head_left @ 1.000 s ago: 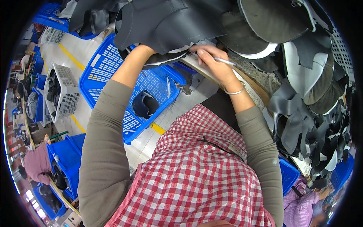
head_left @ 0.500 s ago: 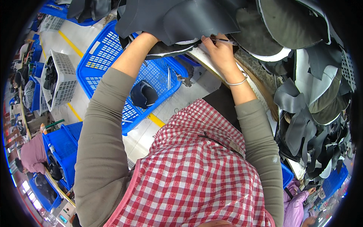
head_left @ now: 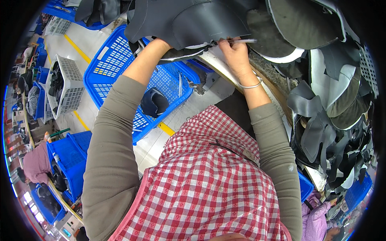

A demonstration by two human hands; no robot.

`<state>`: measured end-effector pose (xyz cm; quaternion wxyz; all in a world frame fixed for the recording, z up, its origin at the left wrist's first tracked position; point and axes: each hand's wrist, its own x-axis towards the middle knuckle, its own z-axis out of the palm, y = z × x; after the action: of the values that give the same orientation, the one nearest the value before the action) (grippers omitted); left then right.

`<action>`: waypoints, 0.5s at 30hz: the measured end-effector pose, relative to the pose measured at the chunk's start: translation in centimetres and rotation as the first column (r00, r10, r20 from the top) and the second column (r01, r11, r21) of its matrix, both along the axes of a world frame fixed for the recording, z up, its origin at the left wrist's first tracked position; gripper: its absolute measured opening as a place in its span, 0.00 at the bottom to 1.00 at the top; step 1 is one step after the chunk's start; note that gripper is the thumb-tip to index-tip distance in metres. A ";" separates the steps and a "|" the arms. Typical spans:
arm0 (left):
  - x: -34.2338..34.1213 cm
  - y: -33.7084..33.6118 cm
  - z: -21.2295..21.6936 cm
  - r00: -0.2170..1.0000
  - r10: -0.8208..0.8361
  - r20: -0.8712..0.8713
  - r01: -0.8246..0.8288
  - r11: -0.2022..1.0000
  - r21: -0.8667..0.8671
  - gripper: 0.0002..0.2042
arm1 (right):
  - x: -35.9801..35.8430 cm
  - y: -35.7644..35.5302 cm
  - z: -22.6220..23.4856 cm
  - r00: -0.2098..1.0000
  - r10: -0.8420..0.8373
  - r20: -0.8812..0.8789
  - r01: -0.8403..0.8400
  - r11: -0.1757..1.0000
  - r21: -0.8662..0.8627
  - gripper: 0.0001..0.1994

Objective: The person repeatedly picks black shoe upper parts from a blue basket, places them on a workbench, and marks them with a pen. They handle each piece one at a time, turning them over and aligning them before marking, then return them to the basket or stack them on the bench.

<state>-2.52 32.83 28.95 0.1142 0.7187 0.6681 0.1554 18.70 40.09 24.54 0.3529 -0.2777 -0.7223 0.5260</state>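
Right grip (head_left: 235, 54) pinching a pen (head_left: 240, 41), left grip hidden under dark leather piece (head_left: 189, 22), blue basket (head_left: 116, 60) below

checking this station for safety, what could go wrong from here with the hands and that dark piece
1. The right hand holds a thin silver pen-like tool against the dark leather piece; a slip could mark it wrongly.
2. The left hand is tucked under that piece, mostly hidden, so the tool tip might jab it.
3. Cut pieces are heaped at the right; an elbow could knock some off toward the blue basket.
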 end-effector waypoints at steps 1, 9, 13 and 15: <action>0.6 -0.3 0.1 1.000 -0.016 -0.012 0.017 0.998 0.055 0.15 | 0.2 0.1 0.1 1.000 -0.015 -0.016 0.013 0.997 -0.074 0.14; 7.4 -11.8 1.8 0.999 -0.041 -0.010 0.042 0.928 0.370 0.22 | 0.9 0.5 -0.1 0.980 0.112 -0.166 -0.125 0.990 -0.071 0.16; 6.3 -15.5 0.4 0.779 0.625 0.043 -0.471 0.539 0.699 0.34 | 0.8 0.8 -0.7 0.980 0.126 -0.153 -0.135 0.990 -0.048 0.16; 4.0 -14.5 -1.0 0.642 0.758 0.113 -0.631 0.439 0.640 0.50 | 0.9 1.0 -1.0 0.980 0.133 -0.148 -0.143 0.988 -0.059 0.16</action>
<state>1.50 18.37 27.91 -0.2707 0.3834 0.8183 0.3318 19.60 41.07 23.58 0.3566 -0.2003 -0.6939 0.5926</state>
